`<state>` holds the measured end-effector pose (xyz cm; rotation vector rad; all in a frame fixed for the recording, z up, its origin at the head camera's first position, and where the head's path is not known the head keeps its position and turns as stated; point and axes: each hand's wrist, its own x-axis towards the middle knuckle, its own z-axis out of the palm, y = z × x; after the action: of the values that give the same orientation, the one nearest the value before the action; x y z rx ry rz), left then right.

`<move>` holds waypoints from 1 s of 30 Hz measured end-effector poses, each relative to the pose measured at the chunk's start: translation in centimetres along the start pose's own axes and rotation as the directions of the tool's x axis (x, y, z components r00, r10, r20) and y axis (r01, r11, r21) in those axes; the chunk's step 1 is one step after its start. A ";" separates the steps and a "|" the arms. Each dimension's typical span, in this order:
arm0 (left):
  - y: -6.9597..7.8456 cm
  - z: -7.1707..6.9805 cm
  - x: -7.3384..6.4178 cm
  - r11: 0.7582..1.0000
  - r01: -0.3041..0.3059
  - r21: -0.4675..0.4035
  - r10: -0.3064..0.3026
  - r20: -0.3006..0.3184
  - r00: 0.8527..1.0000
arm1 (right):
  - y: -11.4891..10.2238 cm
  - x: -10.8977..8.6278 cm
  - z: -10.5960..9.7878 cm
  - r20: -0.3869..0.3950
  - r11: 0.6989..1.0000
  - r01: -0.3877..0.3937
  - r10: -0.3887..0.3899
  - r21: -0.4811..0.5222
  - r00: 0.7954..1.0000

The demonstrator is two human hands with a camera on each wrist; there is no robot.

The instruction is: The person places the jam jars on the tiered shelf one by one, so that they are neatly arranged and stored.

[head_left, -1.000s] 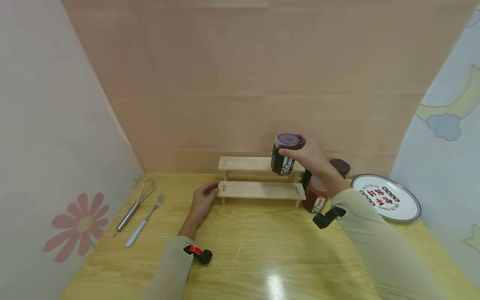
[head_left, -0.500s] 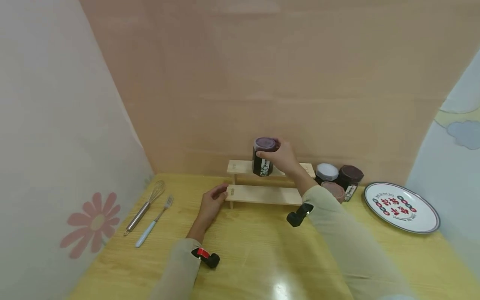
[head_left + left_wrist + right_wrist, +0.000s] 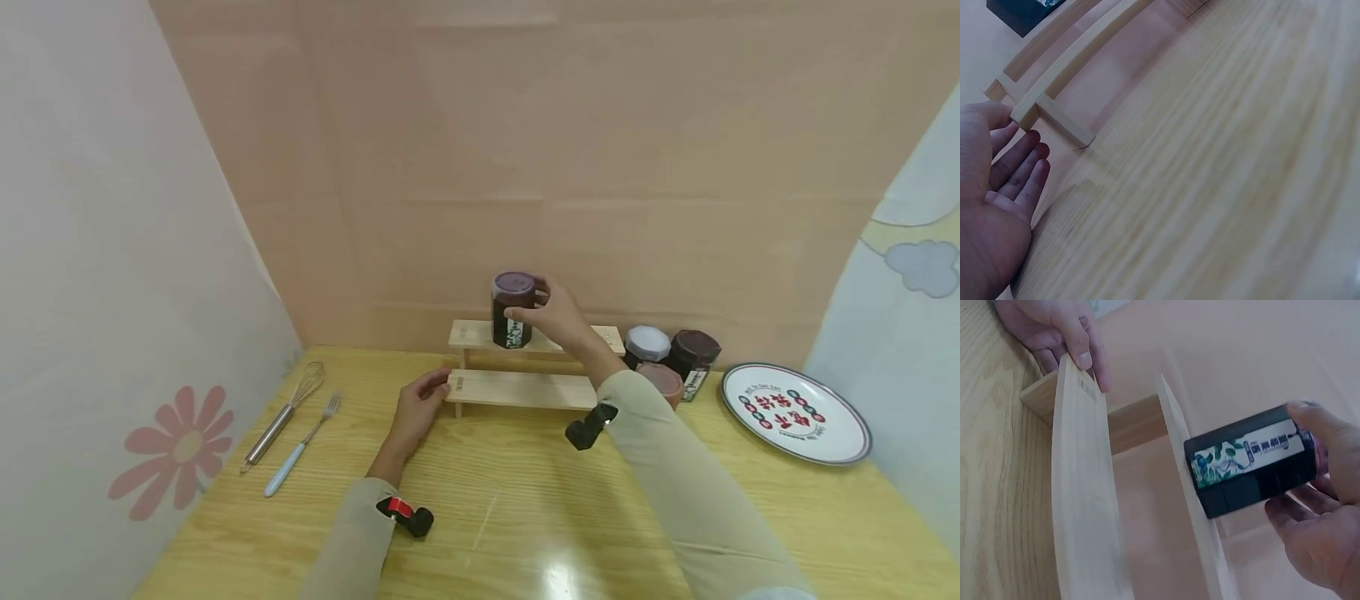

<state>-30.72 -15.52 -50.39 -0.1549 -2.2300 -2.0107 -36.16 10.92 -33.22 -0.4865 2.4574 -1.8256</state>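
My right hand [image 3: 558, 318] grips a dark, many-sided jar [image 3: 1254, 456] with a purple lid [image 3: 514, 283] near its top, thumb in front. Its base is right at the upper step [image 3: 472, 333] of a two-tier wooden rack, left of the step's middle. White label art and printed characters show on the jar's side. My left hand [image 3: 417, 412] holds the left end of the rack's lower step [image 3: 525, 389], thumb over the top edge and a finger at the end. Its other fingers [image 3: 1022, 165] lie loosely bent below the board.
Right of the rack stand a white-lidded jar [image 3: 648, 342], a dark-lidded jar [image 3: 693, 362] and a reddish-lidded jar [image 3: 663, 381], partly behind the right sleeve. A white oval plate [image 3: 795, 412] lies farther right. A whisk [image 3: 281, 421] and a fork [image 3: 303, 446] lie at left.
My right hand has carried the jar leftward along the upper step and a little down onto its line. My left hand has stayed at the lower step's end. The head view has shifted slightly.
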 end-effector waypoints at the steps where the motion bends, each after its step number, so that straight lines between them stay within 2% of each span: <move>1: 0.0 -0.1 0.0 1.000 0.000 0.001 0.000 -0.001 1.000 | 0.2 -0.1 -0.1 0.009 1.000 -0.003 0.003 0.003 1.000; 5: 0.1 -0.1 0.0 1.000 0.004 -0.005 -0.004 0.000 1.000 | 1.1 -0.2 -0.2 0.017 1.000 0.001 -0.001 -0.011 1.000; 14: 0.1 0.1 0.3 1.000 0.015 -0.011 -0.015 0.002 1.000 | 2.0 0.1 0.6 -0.041 0.999 0.052 -0.052 0.013 0.998; 30: 0.2 0.2 0.1 1.000 0.004 -0.013 -0.005 -0.004 1.000 | 1.6 0.2 2.5 -0.129 0.999 0.010 -0.016 -0.040 0.992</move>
<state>-30.83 -15.26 -50.16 -0.1476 -2.2177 -2.0263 -36.16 8.94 -35.49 -0.3991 2.5836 -1.8739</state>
